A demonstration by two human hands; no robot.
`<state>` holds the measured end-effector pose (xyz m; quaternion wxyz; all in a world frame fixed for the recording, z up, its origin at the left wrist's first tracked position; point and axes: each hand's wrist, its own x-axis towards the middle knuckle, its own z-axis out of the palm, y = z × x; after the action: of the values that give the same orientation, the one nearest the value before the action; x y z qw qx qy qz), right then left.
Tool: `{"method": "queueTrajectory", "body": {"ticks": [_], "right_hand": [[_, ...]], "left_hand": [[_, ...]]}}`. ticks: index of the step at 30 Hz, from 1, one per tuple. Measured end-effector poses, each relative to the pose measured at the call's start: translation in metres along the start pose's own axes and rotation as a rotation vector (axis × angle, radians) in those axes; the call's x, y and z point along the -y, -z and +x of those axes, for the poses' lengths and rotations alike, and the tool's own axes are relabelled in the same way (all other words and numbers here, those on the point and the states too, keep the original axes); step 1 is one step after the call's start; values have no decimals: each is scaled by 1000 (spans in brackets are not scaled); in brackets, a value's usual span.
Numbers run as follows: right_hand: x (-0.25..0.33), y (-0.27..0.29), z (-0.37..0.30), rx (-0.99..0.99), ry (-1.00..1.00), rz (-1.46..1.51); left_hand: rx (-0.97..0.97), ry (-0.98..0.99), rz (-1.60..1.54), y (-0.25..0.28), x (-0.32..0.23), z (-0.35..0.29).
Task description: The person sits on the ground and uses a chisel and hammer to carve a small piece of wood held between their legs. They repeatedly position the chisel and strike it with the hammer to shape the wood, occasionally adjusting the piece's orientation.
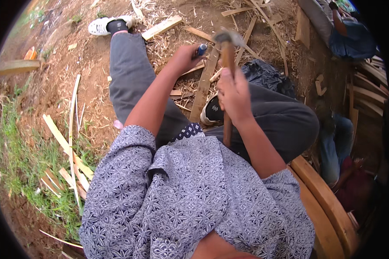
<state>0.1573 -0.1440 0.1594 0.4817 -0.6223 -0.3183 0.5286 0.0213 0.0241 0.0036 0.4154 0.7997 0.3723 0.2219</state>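
Note:
My left hand is closed round a blue-handled tool, which looks like a chisel. Only the handle's end shows; the blade is hidden. My right hand grips the wooden handle of a hammer, its head slightly blurred and raised just right of the blue handle, apart from it. Beneath both hands a narrow wooden board lies between my legs, its near end by my bent leg's shoe. A dark crumpled plastic sheet lies beyond my right knee.
Wood shavings and offcuts litter the brown soil ahead. Long pale strips lie on grass at the left. Thick curved timber is beside me at the right. Other people sit along the right edge, near stacked wood.

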Motion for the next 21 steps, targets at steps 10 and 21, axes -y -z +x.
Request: {"method": "queueTrajectory", "body": {"ticks": [10,21], "right_hand": [[19,10,7,14,-35,92],[12,12,11,-47,-230,279]], "left_hand": [[27,85,-102,-3,10,-5],[-171,407,-259,31,87,5]]}}
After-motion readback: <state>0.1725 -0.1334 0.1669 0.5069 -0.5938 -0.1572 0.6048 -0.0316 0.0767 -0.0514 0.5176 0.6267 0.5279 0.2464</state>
